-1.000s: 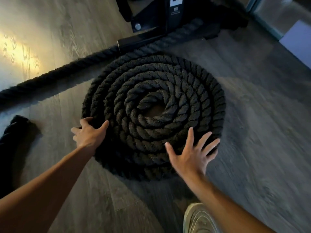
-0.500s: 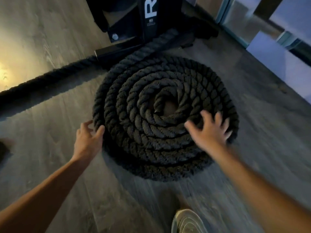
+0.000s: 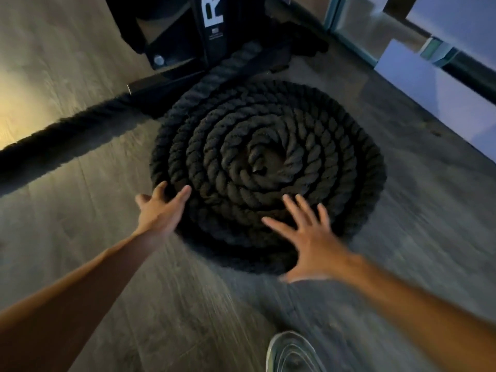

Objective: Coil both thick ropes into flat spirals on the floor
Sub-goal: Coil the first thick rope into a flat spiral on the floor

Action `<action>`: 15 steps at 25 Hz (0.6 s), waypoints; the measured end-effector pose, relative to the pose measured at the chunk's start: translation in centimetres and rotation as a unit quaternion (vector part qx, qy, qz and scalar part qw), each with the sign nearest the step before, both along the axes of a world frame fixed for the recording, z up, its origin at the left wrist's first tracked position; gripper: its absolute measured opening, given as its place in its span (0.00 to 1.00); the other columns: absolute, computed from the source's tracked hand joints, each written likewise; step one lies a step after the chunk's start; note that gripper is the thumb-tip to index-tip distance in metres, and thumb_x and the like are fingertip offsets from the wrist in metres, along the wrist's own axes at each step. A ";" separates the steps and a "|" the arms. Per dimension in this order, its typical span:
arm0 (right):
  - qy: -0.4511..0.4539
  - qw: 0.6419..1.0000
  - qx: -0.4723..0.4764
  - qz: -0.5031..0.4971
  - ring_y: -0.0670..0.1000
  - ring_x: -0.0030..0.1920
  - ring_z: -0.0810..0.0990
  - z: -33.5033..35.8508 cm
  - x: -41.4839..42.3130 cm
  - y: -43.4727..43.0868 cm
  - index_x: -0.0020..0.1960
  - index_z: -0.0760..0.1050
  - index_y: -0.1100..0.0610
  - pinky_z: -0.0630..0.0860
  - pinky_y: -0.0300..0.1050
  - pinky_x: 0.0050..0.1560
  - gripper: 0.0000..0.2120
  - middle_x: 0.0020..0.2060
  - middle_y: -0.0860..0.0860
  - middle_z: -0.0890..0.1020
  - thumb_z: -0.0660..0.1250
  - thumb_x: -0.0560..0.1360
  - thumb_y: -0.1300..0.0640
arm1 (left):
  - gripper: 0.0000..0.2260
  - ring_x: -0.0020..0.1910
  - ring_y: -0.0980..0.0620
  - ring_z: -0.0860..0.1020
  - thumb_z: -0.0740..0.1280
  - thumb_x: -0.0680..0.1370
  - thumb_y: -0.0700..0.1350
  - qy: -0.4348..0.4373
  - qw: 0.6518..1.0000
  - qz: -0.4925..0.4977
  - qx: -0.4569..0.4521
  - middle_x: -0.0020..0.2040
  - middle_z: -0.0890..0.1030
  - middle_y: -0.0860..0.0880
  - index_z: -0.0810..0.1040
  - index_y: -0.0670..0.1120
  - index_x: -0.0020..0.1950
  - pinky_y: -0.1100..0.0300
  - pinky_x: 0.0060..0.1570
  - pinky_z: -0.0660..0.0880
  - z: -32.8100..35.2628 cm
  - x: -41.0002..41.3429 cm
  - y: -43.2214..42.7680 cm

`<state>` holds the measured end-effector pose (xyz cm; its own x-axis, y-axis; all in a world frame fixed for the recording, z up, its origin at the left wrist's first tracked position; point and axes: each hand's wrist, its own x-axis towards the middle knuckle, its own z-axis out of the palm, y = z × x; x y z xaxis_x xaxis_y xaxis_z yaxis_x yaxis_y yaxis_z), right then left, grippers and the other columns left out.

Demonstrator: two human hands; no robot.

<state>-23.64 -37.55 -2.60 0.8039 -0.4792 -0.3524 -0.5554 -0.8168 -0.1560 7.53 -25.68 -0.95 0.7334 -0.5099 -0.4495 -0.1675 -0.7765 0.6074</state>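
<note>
A thick black rope lies coiled in a flat spiral (image 3: 268, 162) on the grey wooden floor (image 3: 94, 210). My left hand (image 3: 161, 210) rests against the spiral's near-left outer edge, fingers curved over the outermost turn. My right hand (image 3: 308, 237) hovers flat over the near side of the coil, fingers spread, holding nothing. A second black rope (image 3: 67, 132) runs straight along the floor from the far left toward the rack base.
A black metal rack base (image 3: 188, 49) with a white letter stands just behind the coil. A pale wall with a glass partition (image 3: 429, 76) lines the right side. My shoe (image 3: 292, 353) shows at the bottom edge.
My right hand pulled back from the coil's right side to its near edge and spread flat. The left hand stayed at the near-left edge. The view shifted left and closer.
</note>
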 end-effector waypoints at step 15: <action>0.005 0.992 0.046 -0.117 0.67 0.76 0.34 0.3 10.8 0.3 0.76 0.55 0.34 0.40 0.78 0.68 0.39 0.79 0.53 0.36 0.66 0.69 0.31 | 0.31 0.69 0.38 0.73 0.71 0.76 0.58 -0.089 0.972 -0.207 0.067 0.79 0.56 0.43 0.70 0.48 0.76 0.48 0.65 0.76 -0.1 -2.4 -10.3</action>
